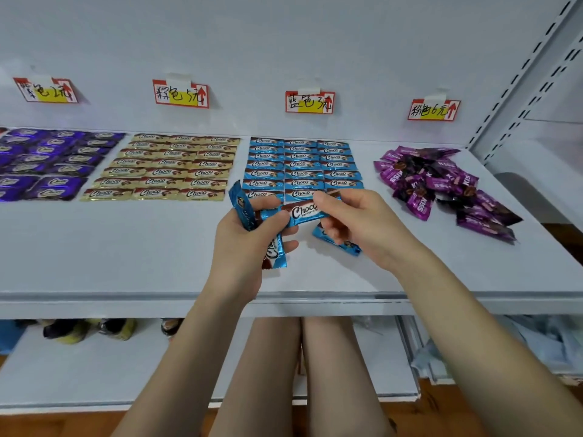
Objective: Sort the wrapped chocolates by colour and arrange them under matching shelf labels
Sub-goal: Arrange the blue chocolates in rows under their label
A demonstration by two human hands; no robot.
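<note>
Pinching a blue chocolate (301,212) at its right end in the right hand (350,222), grip narrow; clutching its left end plus more blue wrappers (243,208) in the left hand (249,234). Holding these just before the blue rows (303,165) under the blue label (309,102), with bare shelf (126,247) open to the front edge. Half hiding a loose blue piece (348,246) beneath the right hand. Losing purple rows (47,165) off frame left.
</note>
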